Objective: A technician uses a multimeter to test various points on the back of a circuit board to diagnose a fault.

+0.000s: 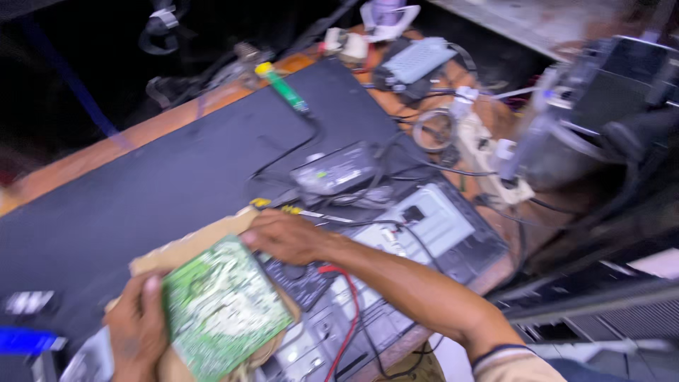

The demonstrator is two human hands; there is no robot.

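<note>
My left hand (138, 329) grips the left edge of a green circuit board (223, 308), which lies tilted over a brown piece of cardboard (191, 244). My right hand (286, 237) rests on the board's upper right corner, fingers curled against the cardboard edge. Just to the right of the board sits a dark multimeter-like device (300, 279) with a red lead (346, 311) and a black lead trailing toward me. The picture is motion-blurred.
A black mat (163, 177) covers the wooden bench. A grey power adapter (336, 170), a green-handled tool (283, 86), a silver metal chassis (442, 223), a white power strip (488, 152), tangled cables and grey equipment (608, 92) crowd the right side.
</note>
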